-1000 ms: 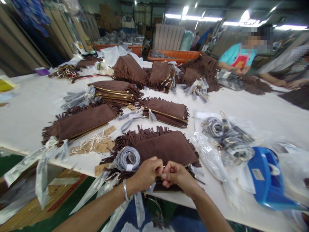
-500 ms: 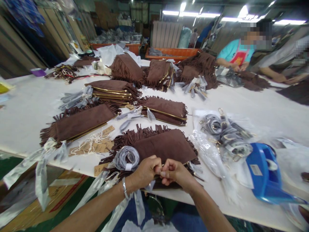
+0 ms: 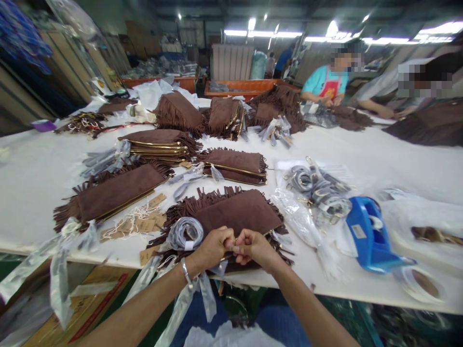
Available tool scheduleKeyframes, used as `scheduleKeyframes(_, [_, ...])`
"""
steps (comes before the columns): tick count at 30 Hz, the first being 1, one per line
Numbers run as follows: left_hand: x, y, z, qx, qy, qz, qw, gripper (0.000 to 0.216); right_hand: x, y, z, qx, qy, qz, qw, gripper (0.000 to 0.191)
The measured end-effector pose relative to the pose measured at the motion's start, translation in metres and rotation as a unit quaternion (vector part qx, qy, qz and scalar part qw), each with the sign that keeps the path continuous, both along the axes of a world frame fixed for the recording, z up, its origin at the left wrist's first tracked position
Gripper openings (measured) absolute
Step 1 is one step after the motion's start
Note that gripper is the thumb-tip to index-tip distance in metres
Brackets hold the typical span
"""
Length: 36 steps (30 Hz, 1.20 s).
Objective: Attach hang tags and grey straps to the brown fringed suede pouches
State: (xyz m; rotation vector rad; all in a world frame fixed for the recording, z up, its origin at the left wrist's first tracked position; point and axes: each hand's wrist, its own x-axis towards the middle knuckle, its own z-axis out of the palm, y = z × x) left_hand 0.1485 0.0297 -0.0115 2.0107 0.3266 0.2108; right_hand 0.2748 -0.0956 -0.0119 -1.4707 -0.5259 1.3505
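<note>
A brown suede fringed pouch [image 3: 235, 212] lies at the near edge of the white table [image 3: 36, 178]. My left hand [image 3: 213, 246] and my right hand [image 3: 255, 247] meet at its near edge, both pinched closed, fingertips touching on something small I cannot make out. A silver bangle is on my left wrist. A coiled grey strap [image 3: 185, 233] in clear wrap rests on the pouch, just left of my left hand.
More fringed pouches [image 3: 112, 190] lie in stacks across the table. Paper tags with strings [image 3: 139, 222] sit to the left. Bagged straps with clasps [image 3: 318, 188] and a blue tape dispenser [image 3: 369, 233] lie right. Two people [image 3: 327, 84] work at the far right.
My hands stay pinched together at the pouch's near edge. The view has swung slightly to the right, so everything sits further left in the picture.
</note>
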Motion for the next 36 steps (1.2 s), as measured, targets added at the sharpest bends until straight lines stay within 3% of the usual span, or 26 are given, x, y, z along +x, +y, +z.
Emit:
scheduleKeyframes(5, [-0.005, -0.003, 0.022, 0.056, -0.012, 0.013, 0.998, 0.006, 0.0, -0.008, -0.001, 0.056, 0.007, -0.007, 0.998, 0.046])
scheduleKeyframes(7, [-0.016, -0.002, 0.035, 0.135, -0.041, 0.046, 0.989, 0.015, -0.001, -0.014, -0.002, 0.085, 0.014, -0.042, 0.995, 0.044])
scheduleKeyframes(10, [-0.039, 0.009, 0.048, 0.304, -0.036, 0.129, 0.943, 0.033, -0.002, -0.023, -0.005, 0.11, 0.02, -0.113, 0.987, 0.046])
scheduleKeyframes(13, [-0.06, 0.028, 0.047, 0.409, 0.063, 0.175, 0.893, 0.04, -0.004, -0.027, -0.011, 0.123, 0.015, -0.148, 0.981, 0.05])
scheduleKeyframes(18, [-0.07, 0.056, 0.044, 0.443, 0.202, 0.112, 0.866, 0.039, -0.006, -0.025, -0.019, 0.132, 0.007, -0.15, 0.98, 0.052])
scheduleKeyframes(24, [-0.079, 0.062, 0.079, 0.439, 0.248, 0.081, 0.86, 0.016, -0.006, -0.03, -0.019, 0.14, -0.006, -0.192, 0.971, 0.052])
scheduleKeyframes(27, [-0.097, 0.053, 0.091, 0.388, 0.246, 0.104, 0.882, 0.002, -0.022, -0.044, -0.014, 0.127, -0.038, -0.201, 0.971, 0.049])
scheduleKeyframes(29, [-0.107, 0.037, 0.092, 0.276, 0.244, 0.123, 0.921, 0.011, -0.044, -0.056, -0.007, 0.118, -0.019, -0.159, 0.98, 0.048])
scheduleKeyframes(31, [-0.113, 0.011, 0.085, 0.098, 0.253, 0.135, 0.953, 0.026, -0.071, -0.068, 0.001, 0.119, 0.039, -0.08, 0.989, 0.053])
scheduleKeyframes(33, [-0.112, -0.021, 0.073, -0.07, 0.253, 0.129, 0.956, 0.038, -0.095, -0.078, 0.011, 0.147, 0.093, 0.008, 0.985, 0.069])
scheduleKeyframes(34, [-0.11, -0.037, 0.066, -0.12, 0.237, 0.121, 0.956, 0.042, -0.105, -0.082, 0.016, 0.17, 0.109, 0.035, 0.979, 0.075])
scheduleKeyframes(36, [-0.105, -0.064, 0.054, -0.151, 0.166, 0.109, 0.968, 0.042, -0.113, -0.09, 0.023, 0.202, 0.125, 0.051, 0.97, 0.076])
